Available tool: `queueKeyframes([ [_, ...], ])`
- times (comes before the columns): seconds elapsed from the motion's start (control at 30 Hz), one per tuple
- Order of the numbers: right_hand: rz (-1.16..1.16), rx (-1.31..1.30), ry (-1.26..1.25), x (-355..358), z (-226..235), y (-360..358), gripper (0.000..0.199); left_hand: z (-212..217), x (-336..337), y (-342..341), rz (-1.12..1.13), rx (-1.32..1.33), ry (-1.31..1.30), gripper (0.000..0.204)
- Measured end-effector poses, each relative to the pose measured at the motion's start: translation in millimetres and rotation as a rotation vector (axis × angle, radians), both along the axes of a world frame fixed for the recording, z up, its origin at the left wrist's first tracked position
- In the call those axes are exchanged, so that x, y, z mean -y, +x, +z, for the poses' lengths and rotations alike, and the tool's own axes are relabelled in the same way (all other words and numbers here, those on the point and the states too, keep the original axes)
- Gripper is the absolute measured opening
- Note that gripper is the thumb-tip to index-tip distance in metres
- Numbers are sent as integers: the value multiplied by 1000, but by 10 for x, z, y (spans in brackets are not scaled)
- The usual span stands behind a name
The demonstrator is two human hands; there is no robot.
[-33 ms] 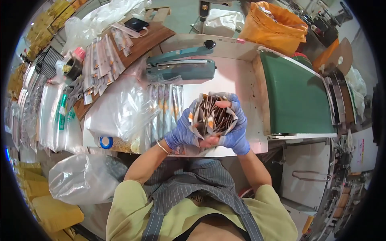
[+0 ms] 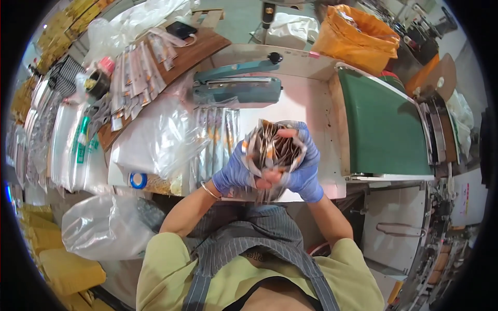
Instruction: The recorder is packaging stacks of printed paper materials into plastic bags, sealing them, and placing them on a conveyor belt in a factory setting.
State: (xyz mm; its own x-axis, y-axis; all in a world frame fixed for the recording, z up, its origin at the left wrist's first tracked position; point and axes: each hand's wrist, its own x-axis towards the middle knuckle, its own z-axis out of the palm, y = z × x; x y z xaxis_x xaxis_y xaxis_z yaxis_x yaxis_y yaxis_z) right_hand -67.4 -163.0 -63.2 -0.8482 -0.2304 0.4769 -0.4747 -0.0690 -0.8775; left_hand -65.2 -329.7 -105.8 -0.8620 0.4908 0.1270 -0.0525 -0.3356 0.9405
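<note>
Both hands up over the near edge of the table point(image 2: 316, 98), gloved in blue. Left hand point(image 2: 233, 173) and right hand point(image 2: 306, 171) are wrapped tight around one bundle of foil sachets point(image 2: 272, 150), squeezing it from both sides; the right index finger lies across the top of the bundle. The bundle sits at centre of my view, lifted just above the table, with the sachet ends facing up toward me.

At 10 o'clock from the hands, flat on the table: a row of sachets point(image 2: 215, 137) laid side by side, not yet gathered. Just beyond them at 11 o'clock, the teal heat sealer point(image 2: 238, 85), arm down, with nothing I can see under it. At 9 o'clock, a crumpled clear plastic bag point(image 2: 166, 137), lying open and loose.

Further out at 10 o'clock, more sachets point(image 2: 137, 67) fanned over a wooden board point(image 2: 199, 44). At 3 o'clock, a green conveyor belt point(image 2: 384, 124), bare. At 1 o'clock, an orange-lined bin point(image 2: 355, 33).

My reading: one bundle is collected and being squared up in the hands; bagging and sealing look undone, and the flat row plus the fanned lot remain to be handled. Early to middle of the job, I judge.
</note>
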Motion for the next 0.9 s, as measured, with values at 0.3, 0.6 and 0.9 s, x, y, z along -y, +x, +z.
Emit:
queueKeyframes([
  [0.3, 708, 814, 188, 719, -540, -241, 41, -680, 351, 1035, 501, 701, 270, 41],
  [0.6, 735, 869, 117, 1684, -793, 95, 26, -591, 1836, 823, 1047, -691, -1491, 22],
  [0.9, 788, 455, 340, 1979, -947, 85, 50, -640, 1524, 1832, 842, -588, -1311, 36],
])
